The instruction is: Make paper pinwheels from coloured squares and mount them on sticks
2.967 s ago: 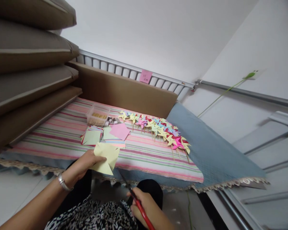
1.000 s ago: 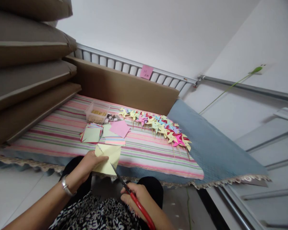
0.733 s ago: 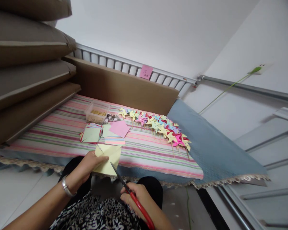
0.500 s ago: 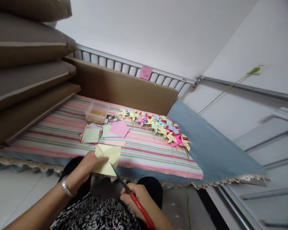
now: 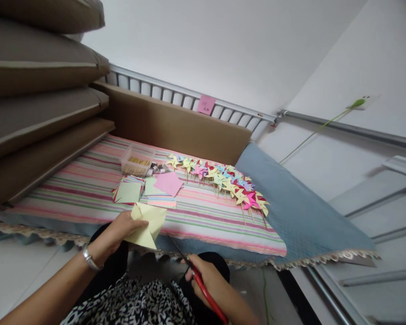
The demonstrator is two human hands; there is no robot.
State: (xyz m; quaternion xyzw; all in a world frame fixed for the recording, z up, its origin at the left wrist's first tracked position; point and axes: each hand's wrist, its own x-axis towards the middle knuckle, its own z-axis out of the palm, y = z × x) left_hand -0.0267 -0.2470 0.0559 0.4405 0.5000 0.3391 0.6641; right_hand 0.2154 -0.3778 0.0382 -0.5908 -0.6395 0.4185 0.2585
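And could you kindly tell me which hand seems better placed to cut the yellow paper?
The right hand, I would judge: it holds the red-handled scissors, which point toward the yellow paper but show apart from it, while the left hand grips that paper.

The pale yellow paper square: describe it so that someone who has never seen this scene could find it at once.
Find the striped cloth and go to its near edge, in front of the paper stacks. There the left hand holds the pale yellow paper square. Unlike the stacked sheets, it is held in a hand and slits show near its corners.
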